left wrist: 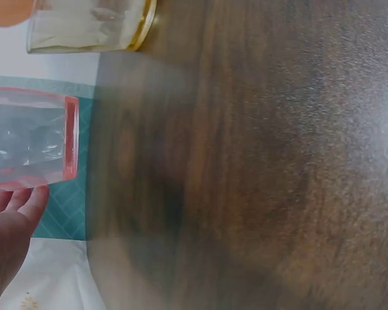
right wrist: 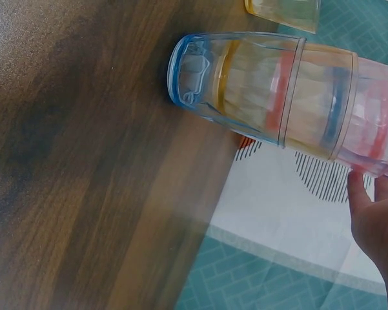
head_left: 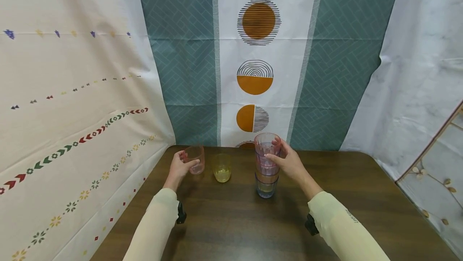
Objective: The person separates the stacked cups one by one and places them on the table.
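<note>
My left hand (head_left: 179, 167) grips a clear pink tumbler (head_left: 196, 160), thumb on the near side. In the left wrist view the tumbler's thick pink base (left wrist: 71, 137) appears raised off the tabletop. To its right a clear yellow tumbler (head_left: 222, 168) stands upright and untouched. My right hand (head_left: 290, 162) holds the upper part of a tall stack of nested tumblers (head_left: 267, 168), fingers and thumb around the pink top. A blue tumbler (right wrist: 194, 71) forms the bottom of that stack, with yellow, pink and blue bands showing above it in the right wrist view.
The dark wooden table (head_left: 224, 229) ends just behind the tumblers. A patterned teal and white cloth (head_left: 191, 92) hangs at the back. Cream embroidered fabric (head_left: 72, 132) borders the left side, and white fabric (head_left: 408, 92) the right.
</note>
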Available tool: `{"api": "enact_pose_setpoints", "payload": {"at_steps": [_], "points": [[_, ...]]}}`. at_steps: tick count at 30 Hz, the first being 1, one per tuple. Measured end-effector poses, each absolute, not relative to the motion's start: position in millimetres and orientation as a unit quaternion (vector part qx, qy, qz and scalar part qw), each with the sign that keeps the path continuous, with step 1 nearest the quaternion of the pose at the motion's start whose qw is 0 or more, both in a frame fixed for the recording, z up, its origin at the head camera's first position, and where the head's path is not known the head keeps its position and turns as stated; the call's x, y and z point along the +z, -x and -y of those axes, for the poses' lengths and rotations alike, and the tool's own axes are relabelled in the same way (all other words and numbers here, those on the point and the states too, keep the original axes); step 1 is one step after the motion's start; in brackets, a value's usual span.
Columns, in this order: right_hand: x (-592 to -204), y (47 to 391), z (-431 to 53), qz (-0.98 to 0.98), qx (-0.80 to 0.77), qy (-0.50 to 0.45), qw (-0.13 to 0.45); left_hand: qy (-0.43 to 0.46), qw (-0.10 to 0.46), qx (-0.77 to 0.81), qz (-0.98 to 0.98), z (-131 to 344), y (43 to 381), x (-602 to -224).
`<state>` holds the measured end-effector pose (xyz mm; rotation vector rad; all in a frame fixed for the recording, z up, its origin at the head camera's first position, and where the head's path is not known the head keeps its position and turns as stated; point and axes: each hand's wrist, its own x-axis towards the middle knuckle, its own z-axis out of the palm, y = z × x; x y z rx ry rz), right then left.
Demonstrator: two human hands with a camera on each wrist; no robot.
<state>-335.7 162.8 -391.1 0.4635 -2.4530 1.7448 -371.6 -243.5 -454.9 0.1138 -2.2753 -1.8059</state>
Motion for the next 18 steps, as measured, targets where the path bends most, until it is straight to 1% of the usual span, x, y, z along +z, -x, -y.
{"api": "enact_pose_setpoints", "payload": {"at_steps": [12, 18], "points": [[-392.1, 336.0, -163.2, 0.808, 0.566, -0.152, 0.054, -0.048, 0.113, -0.602, 0.789, 239.4, 372.0, -467.4], [-387.5, 333.1, -160.9, 0.804, 0.572, -0.154, 0.049, -0.052, 0.096, -0.587, 0.802, 240.6, 370.8, -473.1]]}}
